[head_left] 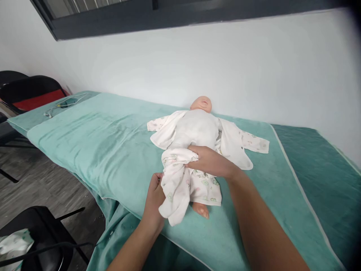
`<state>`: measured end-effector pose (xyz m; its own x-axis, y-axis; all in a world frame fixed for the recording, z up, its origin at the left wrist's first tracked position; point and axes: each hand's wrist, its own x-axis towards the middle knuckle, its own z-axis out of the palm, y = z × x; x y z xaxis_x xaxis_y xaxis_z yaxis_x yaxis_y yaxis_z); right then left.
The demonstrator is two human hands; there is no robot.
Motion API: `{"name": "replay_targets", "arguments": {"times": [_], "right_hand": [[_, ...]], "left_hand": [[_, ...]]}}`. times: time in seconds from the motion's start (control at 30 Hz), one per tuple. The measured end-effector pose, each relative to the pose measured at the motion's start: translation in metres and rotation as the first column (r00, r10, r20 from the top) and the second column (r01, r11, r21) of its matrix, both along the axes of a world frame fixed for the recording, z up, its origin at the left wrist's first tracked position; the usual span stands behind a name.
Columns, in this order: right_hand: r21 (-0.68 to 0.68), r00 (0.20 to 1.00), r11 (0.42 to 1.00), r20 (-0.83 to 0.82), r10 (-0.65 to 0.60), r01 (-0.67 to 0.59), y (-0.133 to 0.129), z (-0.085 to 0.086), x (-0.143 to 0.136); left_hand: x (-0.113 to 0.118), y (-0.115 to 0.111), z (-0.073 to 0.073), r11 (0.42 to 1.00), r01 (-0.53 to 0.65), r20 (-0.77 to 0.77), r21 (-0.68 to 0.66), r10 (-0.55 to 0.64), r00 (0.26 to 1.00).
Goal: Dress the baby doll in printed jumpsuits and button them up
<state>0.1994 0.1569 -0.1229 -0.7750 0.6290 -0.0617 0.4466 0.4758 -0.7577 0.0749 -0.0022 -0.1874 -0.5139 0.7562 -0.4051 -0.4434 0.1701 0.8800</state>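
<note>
A baby doll lies on its back on the green-covered table, head toward the wall. An open white jacket with printed sleeves is spread under its torso. Printed white baby pants cover the doll's legs, and one foot sticks out below a cuff. My right hand pinches the bunched waist of the pants near the doll's belly. At the left side, my left hand has its fingers curled on the edge of the other pant leg. That leg's foot is hidden by the cloth.
The green sheet is wrinkled and hangs over the table's near edge. A coiled cord lies at the far left end. Black chairs stand at the left, and a nearer chair holds a patterned cloth. A wall runs behind.
</note>
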Motion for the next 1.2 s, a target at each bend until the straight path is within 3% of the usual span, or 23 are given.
{"name": "replay_targets", "arguments": {"times": [0.13, 0.23, 0.33, 0.43, 0.63, 0.83, 0.9, 1.0, 1.2], "right_hand": [[0.044, 0.995, 0.997, -0.073, -0.064, 0.068, 0.002, -0.007, -0.002], [0.018, 0.985, 0.990, -0.106, -0.134, 0.137, 0.003, -0.009, -0.003], [-0.035, 0.968, 0.973, -0.102, -0.230, 0.228, 0.003, -0.011, -0.006], [0.000, 0.938, 0.948, -0.145, -0.314, 0.317, 0.003, -0.015, -0.010], [0.049, 0.883, 0.894, -0.186, -0.430, 0.446, 0.005, -0.022, -0.016], [-0.016, 0.905, 0.922, -0.189, -0.382, 0.386, 0.000, -0.013, -0.014], [-0.101, 0.917, 0.948, -0.241, -0.318, 0.302, 0.000, -0.007, -0.009], [-0.261, 0.899, 0.952, -0.361, -0.249, 0.159, 0.003, 0.000, 0.003], [-0.300, 0.867, 0.933, -0.390, -0.312, 0.200, 0.021, -0.001, 0.033]], "left_hand": [[-0.019, 0.013, -0.006, 0.995, 0.102, -0.255, 0.004, -0.098, 0.962], [-0.034, 0.022, -0.008, 0.987, 0.155, -0.487, -0.039, -0.154, 0.860], [-0.045, 0.033, -0.008, 0.981, 0.178, -0.624, -0.073, -0.184, 0.759], [-0.050, 0.047, -0.008, 0.979, 0.177, -0.743, -0.098, -0.190, 0.641], [-0.055, 0.081, -0.007, 0.963, 0.142, -0.858, -0.227, -0.267, 0.439], [-0.061, 0.100, -0.005, 0.933, 0.112, -0.908, -0.341, -0.358, 0.218], [-0.064, 0.102, -0.009, 0.936, 0.129, -0.913, -0.328, -0.350, 0.209], [-0.069, 0.105, -0.014, 0.949, 0.174, -0.913, -0.261, -0.302, 0.274], [-0.078, 0.124, -0.013, 0.953, 0.249, -0.915, -0.173, -0.249, 0.318]]}}
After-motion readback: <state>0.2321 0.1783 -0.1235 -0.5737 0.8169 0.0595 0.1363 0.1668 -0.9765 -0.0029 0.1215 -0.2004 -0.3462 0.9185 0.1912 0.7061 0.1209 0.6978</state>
